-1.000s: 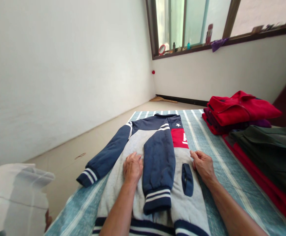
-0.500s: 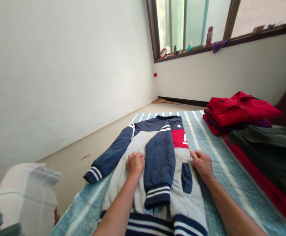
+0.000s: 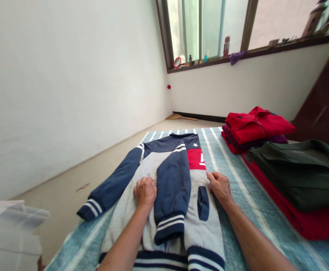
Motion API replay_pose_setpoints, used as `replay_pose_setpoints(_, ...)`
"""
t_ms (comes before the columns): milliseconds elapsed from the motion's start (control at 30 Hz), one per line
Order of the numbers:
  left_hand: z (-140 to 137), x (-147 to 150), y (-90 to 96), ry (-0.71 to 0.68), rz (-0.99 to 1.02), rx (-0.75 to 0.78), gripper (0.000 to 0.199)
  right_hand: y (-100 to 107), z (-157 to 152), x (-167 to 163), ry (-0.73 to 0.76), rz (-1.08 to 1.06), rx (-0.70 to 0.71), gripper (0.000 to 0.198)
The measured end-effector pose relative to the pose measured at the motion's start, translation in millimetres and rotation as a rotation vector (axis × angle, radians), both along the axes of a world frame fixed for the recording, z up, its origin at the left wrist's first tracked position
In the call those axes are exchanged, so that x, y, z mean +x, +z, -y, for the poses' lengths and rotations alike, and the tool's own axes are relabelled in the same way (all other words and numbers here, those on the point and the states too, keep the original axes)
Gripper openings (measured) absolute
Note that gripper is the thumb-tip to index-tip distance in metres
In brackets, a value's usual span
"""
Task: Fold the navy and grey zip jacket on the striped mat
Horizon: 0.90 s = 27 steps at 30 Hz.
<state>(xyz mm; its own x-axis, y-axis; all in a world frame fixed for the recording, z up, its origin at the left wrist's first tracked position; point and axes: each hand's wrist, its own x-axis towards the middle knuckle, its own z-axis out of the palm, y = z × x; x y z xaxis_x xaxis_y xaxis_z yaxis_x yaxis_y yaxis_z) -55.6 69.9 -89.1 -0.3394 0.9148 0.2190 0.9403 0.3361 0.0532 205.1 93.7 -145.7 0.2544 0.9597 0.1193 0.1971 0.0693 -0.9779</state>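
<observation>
A grey and navy jacket (image 3: 194,226) with a red chest panel lies flat on a blue striped bedsheet (image 3: 237,195). Its right sleeve (image 3: 172,188) is folded down over the front; the other sleeve (image 3: 107,190) stretches out to the left past the bed edge. My left hand (image 3: 145,192) presses flat on the grey cloth just left of the folded sleeve. My right hand (image 3: 219,186) rests on the jacket's right edge, fingers curled against the fabric. Whether it pinches the cloth I cannot tell.
Folded red garments (image 3: 254,126) are stacked at the back right of the bed. A dark green garment (image 3: 300,171) lies on red cloth nearer at right. A white wall runs along the left, bare floor (image 3: 68,188) beside the bed, window sill (image 3: 237,56) with small bottles beyond.
Both hands stay on the jacket in nearly the same places. The view has shifted slightly, so everything sits a little further left in the picture.
</observation>
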Motion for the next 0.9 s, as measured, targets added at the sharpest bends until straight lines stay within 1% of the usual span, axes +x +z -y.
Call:
replay_pose_setpoints(400,2.3,-2.9,-2.5,-0.015,0.039,0.045,0.022,7.0,7.0,2.2,0.024,0.009,-0.042,0.043)
replay_pose_setpoints(600,1.4,-5.8,-5.7,-0.024,0.086,0.078,0.023,5.6,6.4,2.9,0.025,0.009,-0.051,0.042)
replay_pose_setpoints(767,-3.6,-15.0,-4.9,0.003,0.174,0.119,0.025,3.1,4.8,2.9,0.026,0.006,-0.047,0.042)
replay_pose_setpoints(900,-6.6,-28.0,2.2,0.024,0.254,0.174,0.029,4.8,5.7,3.0,0.023,0.014,-0.058,0.043)
